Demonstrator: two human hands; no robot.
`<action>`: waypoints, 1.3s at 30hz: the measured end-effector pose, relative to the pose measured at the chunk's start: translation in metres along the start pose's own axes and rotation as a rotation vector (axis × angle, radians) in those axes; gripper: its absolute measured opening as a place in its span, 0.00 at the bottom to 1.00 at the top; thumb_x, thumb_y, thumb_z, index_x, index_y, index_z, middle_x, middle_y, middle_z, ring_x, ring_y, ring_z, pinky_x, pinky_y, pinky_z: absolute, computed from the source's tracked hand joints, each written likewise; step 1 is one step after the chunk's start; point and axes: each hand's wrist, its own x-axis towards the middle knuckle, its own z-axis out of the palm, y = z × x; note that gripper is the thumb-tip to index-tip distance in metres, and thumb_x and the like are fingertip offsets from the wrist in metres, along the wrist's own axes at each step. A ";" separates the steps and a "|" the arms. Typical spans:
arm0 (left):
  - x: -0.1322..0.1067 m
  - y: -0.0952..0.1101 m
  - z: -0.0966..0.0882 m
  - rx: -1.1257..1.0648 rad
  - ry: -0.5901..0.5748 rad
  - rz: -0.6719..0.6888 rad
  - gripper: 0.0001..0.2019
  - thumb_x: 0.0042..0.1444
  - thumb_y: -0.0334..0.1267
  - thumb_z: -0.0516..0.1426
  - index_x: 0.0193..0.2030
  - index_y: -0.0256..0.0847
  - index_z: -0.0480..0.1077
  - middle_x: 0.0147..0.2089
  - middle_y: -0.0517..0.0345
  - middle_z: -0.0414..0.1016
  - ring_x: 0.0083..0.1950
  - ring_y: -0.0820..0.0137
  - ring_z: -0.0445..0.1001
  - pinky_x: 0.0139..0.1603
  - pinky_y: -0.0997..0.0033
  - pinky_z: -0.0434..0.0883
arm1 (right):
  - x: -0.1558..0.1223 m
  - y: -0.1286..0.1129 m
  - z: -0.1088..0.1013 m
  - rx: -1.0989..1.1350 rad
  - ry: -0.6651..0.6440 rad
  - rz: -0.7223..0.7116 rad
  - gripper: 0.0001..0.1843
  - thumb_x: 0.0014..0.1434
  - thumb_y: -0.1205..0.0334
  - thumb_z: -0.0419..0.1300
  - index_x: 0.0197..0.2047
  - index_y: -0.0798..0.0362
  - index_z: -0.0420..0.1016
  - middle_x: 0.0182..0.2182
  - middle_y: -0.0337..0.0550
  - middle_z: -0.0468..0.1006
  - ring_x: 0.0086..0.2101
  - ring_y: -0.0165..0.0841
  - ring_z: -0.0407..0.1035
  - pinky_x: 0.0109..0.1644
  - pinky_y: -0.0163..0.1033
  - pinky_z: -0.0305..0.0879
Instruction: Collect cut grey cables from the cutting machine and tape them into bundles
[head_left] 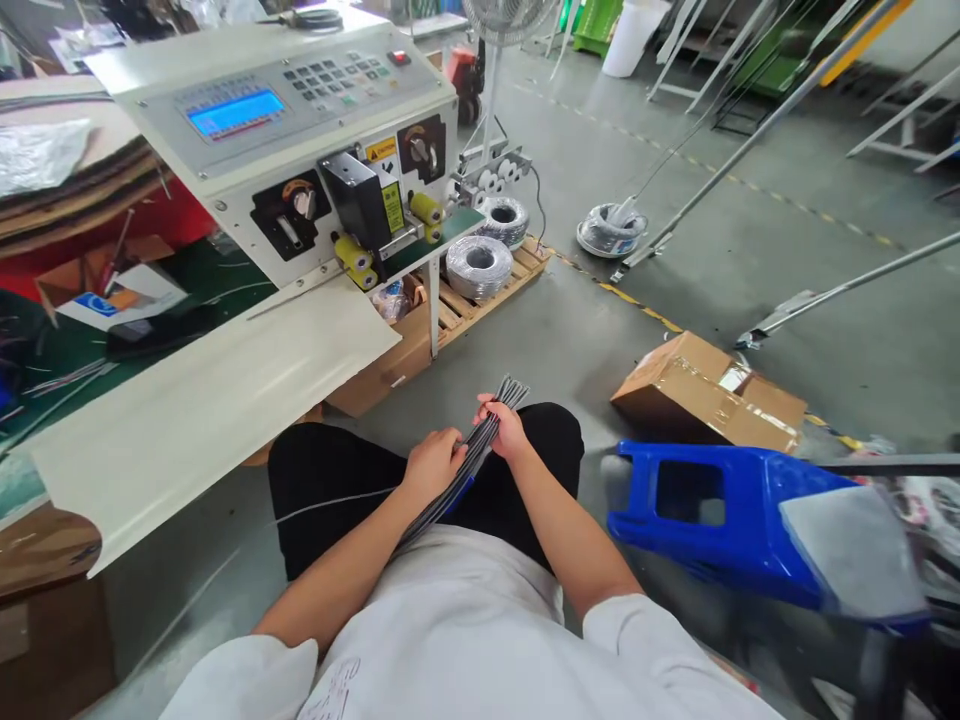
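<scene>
A bundle of grey cables (474, 455) lies slantwise across my lap, its cut ends fanning out past my knees. Around its upper part, close to those ends, my right hand (504, 425) is closed. Lower down, my left hand (435, 465) grips the same bundle from the left side, thumb on top. The bundle's lower end passes behind my left forearm toward my waist and is partly hidden. A single thin grey strand (330, 503) sticks out to the left from under my left wrist.
Ahead to the left stands a wire-cutting machine (300, 150) with a pale sloping chute (225, 400). Cable coils (480, 268) rest on a wooden pallet (517, 285). On my right are a cardboard box (697, 395) and a blue plastic stool (750, 500). Metal poles (750, 140) slant over the floor.
</scene>
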 end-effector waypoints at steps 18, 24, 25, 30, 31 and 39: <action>-0.156 -0.111 -0.022 -0.474 -0.116 -0.289 0.22 0.65 0.54 0.47 0.58 0.49 0.69 0.61 0.54 0.72 0.64 0.63 0.69 0.66 0.60 0.66 | 0.018 0.011 0.005 0.030 0.131 0.076 0.15 0.47 0.63 0.66 0.41 0.53 0.77 0.26 0.42 0.81 0.29 0.35 0.76 0.33 0.39 0.73; -0.135 -0.115 -0.046 -0.421 -0.090 -0.180 0.21 0.64 0.54 0.48 0.55 0.49 0.72 0.55 0.55 0.77 0.57 0.63 0.75 0.59 0.64 0.73 | 0.019 0.014 0.000 0.062 0.114 0.092 0.15 0.50 0.65 0.64 0.43 0.53 0.78 0.29 0.44 0.82 0.29 0.34 0.77 0.34 0.38 0.75; -0.129 -0.111 -0.059 -0.390 -0.027 -0.128 0.19 0.65 0.53 0.49 0.55 0.50 0.72 0.54 0.57 0.77 0.56 0.63 0.76 0.58 0.66 0.74 | 0.019 0.015 -0.001 0.060 0.117 0.091 0.14 0.50 0.65 0.63 0.42 0.53 0.78 0.29 0.44 0.83 0.29 0.34 0.77 0.34 0.38 0.75; -0.086 -0.085 -0.132 -0.086 0.516 0.155 0.12 0.64 0.45 0.52 0.48 0.49 0.74 0.51 0.55 0.77 0.54 0.63 0.75 0.56 0.64 0.73 | 0.016 0.018 -0.004 0.055 0.158 0.070 0.11 0.49 0.64 0.64 0.38 0.54 0.78 0.29 0.45 0.83 0.29 0.34 0.77 0.35 0.39 0.74; -0.075 -0.080 -0.145 -0.005 0.618 0.176 0.12 0.64 0.43 0.52 0.48 0.48 0.73 0.51 0.54 0.76 0.54 0.62 0.74 0.57 0.62 0.72 | 0.015 0.018 -0.004 0.059 0.160 0.069 0.12 0.48 0.63 0.64 0.38 0.53 0.78 0.28 0.44 0.82 0.29 0.34 0.77 0.35 0.39 0.74; 0.004 -0.084 -0.196 0.440 0.895 -0.107 0.26 0.63 0.40 0.52 0.67 0.40 0.59 0.64 0.42 0.63 0.65 0.51 0.61 0.63 0.50 0.63 | 0.021 0.017 -0.008 0.026 0.104 0.093 0.16 0.44 0.62 0.68 0.39 0.51 0.78 0.25 0.37 0.81 0.32 0.35 0.78 0.46 0.43 0.76</action>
